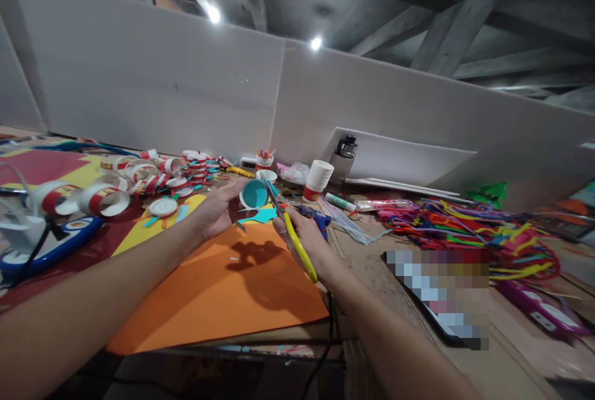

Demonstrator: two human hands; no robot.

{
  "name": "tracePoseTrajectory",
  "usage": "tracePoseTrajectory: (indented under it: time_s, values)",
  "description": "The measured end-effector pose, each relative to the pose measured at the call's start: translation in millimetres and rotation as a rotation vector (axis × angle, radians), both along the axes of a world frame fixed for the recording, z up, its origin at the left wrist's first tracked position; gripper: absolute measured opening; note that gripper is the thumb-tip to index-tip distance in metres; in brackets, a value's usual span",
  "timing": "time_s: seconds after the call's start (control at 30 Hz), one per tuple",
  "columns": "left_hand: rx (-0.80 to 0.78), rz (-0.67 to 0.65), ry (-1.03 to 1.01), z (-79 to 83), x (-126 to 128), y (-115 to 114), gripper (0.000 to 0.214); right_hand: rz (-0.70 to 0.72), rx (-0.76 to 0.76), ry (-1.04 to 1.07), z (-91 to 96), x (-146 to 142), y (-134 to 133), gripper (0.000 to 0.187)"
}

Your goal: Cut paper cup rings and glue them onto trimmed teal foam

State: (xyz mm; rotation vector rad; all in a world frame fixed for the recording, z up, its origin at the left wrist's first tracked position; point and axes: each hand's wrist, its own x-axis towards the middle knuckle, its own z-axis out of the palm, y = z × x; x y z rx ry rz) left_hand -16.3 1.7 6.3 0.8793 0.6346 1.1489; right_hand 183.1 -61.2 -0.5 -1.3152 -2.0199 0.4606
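My left hand grips a small paper cup tilted on its side, and its teal inside faces me. A pair of yellow-handled scissors is in my right hand, with the blades pointing up beside the cup's right edge. Whether the blades touch the cup I cannot tell. Below both hands lies a sheet of orange paper, with their shadow on it. Pieces of teal paper lie just under the cup.
Cut paper-cup rings crowd the left side. Behind my right hand stand stacked paper cups and a dark-capped bottle. Pipe cleaners, a phone and a purple box lie on the right. A white board wall closes the back.
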Motion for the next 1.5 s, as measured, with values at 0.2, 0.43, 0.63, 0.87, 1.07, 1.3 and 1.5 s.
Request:
tracePoseTrajectory:
  time_s: [0.2,0.43,0.63,0.87,1.07,1.3,1.5]
  values:
    - [0.037,0.007,0.015,1.0,-1,0,0.021,-0.004,-0.018,-0.012,4.0,-1,-3,0.035]
    - [0.062,0.016,0.058,-0.3,-7,7,0.019,0.007,-0.011,-0.021,4.5,-1,-4,0.035]
    - [0.157,-0.058,0.109,-2.1,-9,8,0.026,0.007,-0.019,-0.048,7.8,-2,-6,0.035]
    - [0.163,-0.095,0.140,-0.5,-8,5,0.031,0.022,-0.001,-0.029,7.9,-2,-7,0.035]
    - [0.177,-0.101,0.130,0.5,-10,7,0.031,0.007,0.003,-0.047,9.2,-2,-8,0.037]
    - [0.158,-0.071,0.103,-2.1,-10,10,0.030,0.028,-0.005,-0.030,6.3,-2,-6,0.035]
    - [0.070,-0.001,-0.004,-0.5,-6,8,0.021,-0.019,-0.002,-0.029,5.3,-2,-5,0.038]
